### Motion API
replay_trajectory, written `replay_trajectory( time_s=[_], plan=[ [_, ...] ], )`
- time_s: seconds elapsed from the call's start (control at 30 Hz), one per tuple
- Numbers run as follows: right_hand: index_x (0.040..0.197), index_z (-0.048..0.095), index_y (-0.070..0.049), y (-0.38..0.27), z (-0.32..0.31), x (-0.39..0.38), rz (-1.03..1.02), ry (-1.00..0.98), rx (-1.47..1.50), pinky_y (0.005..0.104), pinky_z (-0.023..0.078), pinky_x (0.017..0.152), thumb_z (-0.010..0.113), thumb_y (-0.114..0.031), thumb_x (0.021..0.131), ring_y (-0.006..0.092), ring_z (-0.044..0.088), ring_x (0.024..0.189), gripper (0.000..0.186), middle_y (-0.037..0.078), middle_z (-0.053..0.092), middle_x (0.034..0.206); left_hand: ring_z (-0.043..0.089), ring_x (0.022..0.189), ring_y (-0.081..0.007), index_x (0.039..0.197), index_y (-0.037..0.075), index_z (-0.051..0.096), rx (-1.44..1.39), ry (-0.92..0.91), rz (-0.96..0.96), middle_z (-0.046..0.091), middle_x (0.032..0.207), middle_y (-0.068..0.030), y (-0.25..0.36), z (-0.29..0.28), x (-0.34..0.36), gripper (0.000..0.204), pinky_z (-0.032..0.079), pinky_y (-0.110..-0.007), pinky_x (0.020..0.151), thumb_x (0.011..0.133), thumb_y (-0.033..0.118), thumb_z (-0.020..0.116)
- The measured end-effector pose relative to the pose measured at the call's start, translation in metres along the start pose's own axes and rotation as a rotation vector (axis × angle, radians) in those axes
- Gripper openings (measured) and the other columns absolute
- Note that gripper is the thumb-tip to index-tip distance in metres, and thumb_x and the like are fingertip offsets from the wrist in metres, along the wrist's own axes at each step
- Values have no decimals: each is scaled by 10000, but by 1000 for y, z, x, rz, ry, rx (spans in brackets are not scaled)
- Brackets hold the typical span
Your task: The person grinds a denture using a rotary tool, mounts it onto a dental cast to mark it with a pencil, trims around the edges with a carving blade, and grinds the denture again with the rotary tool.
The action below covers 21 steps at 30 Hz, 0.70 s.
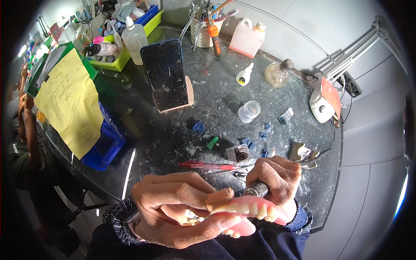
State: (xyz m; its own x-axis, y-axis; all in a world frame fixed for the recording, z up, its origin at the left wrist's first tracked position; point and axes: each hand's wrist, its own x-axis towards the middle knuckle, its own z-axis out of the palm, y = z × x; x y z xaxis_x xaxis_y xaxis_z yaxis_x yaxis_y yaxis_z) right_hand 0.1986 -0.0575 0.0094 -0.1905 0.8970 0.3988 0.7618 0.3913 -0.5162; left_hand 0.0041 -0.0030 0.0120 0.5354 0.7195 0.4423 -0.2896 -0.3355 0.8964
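In my left hand [173, 208] is a pink denture [281, 212] with cream teeth, gripped between thumb and fingers at its left side. More pink base and a few teeth show below the thumb. My right hand [277, 180] is closed around a knurled metal rotary handpiece [258, 189], close behind the denture; its tip is hidden. A cord [323, 154] runs off to the right of that hand. Pale dust coats both hands. Just beyond them lie a red slim-handled tool [208, 165] and a small clear box [238, 153] of dark thin pieces.
A phone [164, 73] leans on a stand. Left of it, a yellow note [67, 102] hangs over a blue bin [106, 143]. Farther back stand a clear cup [248, 112], a glass bottle [276, 74] and a tool pot [203, 32]. Another person's arm [28, 125] shows far left.
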Motion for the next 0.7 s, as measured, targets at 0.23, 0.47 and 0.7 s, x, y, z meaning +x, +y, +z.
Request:
replay_trajectory(
  time_s=[0.23,0.47,0.7],
  plan=[
    [693,525,-91,2,1,-2,-26,-2,-7,311,407,453,545,-598,750,222,546,492,510,49,535,632,678,739,-213,833,-47,633,-172,2,-22,647,798,-188,3,0,1,195,587,-267,610,673,-68,742],
    [695,528,-104,3,0,-1,-48,4,-12,303,399,463,566,-598,723,202,515,486,496,32,499,623,678,755,-213,842,-42,641,-246,42,-83,651,794,-178,2,2,-4,205,587,-275,621,668,-60,749],
    [698,533,-107,3,-2,1,-62,12,-16,299,393,459,583,-589,702,190,540,517,484,26,503,630,676,784,-237,886,-51,630,-322,106,35,653,794,-176,-5,10,-3,237,588,-292,654,676,-77,737]
  ],
)
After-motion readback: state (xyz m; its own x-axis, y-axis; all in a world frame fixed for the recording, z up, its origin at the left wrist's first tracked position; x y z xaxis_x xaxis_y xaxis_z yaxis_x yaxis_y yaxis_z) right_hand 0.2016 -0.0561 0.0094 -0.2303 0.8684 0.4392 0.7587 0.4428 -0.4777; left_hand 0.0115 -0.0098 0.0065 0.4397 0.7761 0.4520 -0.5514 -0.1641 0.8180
